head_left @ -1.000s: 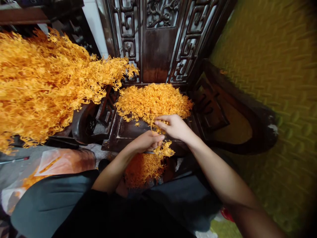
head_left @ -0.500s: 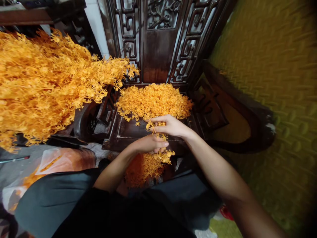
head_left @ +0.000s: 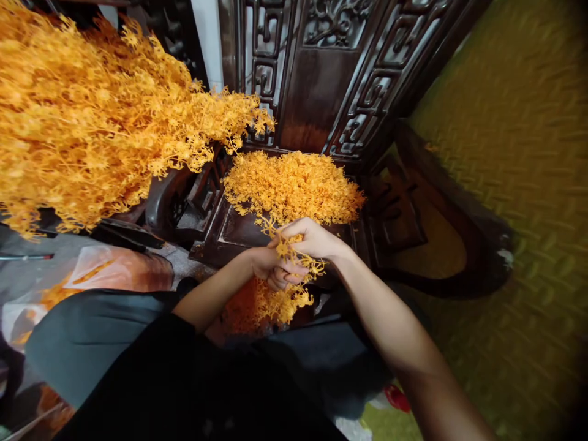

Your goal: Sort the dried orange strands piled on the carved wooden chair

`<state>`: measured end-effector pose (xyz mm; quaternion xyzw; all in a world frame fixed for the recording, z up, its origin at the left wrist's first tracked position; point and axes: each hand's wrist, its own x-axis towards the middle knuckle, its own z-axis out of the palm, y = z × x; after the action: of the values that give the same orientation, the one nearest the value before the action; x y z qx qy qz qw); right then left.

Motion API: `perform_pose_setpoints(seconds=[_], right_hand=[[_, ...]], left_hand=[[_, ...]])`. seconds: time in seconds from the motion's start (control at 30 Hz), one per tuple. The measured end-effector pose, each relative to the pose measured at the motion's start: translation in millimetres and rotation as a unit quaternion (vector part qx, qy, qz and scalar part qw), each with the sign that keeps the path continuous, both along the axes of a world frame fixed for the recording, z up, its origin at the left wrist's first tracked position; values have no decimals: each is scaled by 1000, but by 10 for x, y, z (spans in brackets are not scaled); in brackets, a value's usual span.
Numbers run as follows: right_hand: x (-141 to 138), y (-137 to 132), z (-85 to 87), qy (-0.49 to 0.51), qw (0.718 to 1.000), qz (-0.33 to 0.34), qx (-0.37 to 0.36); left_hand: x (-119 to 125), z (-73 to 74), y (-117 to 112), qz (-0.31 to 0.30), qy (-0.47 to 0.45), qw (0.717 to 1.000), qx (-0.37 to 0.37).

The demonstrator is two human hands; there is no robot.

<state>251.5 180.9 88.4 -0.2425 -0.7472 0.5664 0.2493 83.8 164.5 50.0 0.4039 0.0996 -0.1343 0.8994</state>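
My left hand (head_left: 271,268) is closed around a bunch of orange plastic sprigs (head_left: 275,300) that hangs down below it toward my lap. Just above and touching it, my right hand (head_left: 312,239) pinches a single orange sprig (head_left: 275,236) against the bunch. Both hands hover over the front edge of a dark carved wooden chair seat (head_left: 239,229). A pile of loose orange sprigs (head_left: 294,184) lies on the seat right behind my hands.
A big mass of assembled orange branches (head_left: 92,116) fills the upper left, over the chair's arm (head_left: 168,199). The carved chair back (head_left: 321,73) stands ahead. A plastic bag (head_left: 105,278) lies on the floor at left. Yellow-green patterned flooring (head_left: 519,184) spreads right.
My right hand lifted a sprig off the seat pile and brought it back to the bunch in my left hand. The view shifted a little to the right.
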Motion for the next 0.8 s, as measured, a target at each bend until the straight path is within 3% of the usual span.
perform_pose_setpoints(seconds=[0.13, 0.23, 0.27, 0.3, 0.33, 0.37, 0.4, 0.43, 0.5, 0.63, 0.8], right_hand=[[-48, -45, -22, 69, 995, -63, -26], [94, 62, -58, 26, 977, -209, 37], [207, 141, -81, -31, 952, -292, 88], [351, 235, -110, -102, 908, -380, 143], [513, 336, -144, -174, 843, -471, 194], [679, 433, -183, -232, 775, -551, 204], [831, 517, -223, -272, 728, -600, 192], [952, 581, -260, -287, 716, -610, 179], [1062, 638, -316, -275, 736, -604, 131], [854, 572, -373, -172, 826, -536, 44], [650, 627, -465, -72, 859, -507, -4]], left_hand=[[-1, 46, -12, 24, -6, 1000, -10], [-20, 160, -64, 18, -10, 1000, -10], [-39, 209, -90, 16, -13, 1000, -9], [-66, 258, -115, 18, -18, 1000, -8], [-100, 303, -136, 28, -24, 999, -7], [-140, 339, -148, 47, -28, 998, -6], [-182, 363, -150, 72, -31, 997, -6], [-224, 374, -140, 99, -32, 995, -7], [-295, 356, -85, 153, -35, 988, -8], [-345, 259, 72, 221, -37, 975, 9], [-333, 250, 137, 231, -7, 970, 72]])
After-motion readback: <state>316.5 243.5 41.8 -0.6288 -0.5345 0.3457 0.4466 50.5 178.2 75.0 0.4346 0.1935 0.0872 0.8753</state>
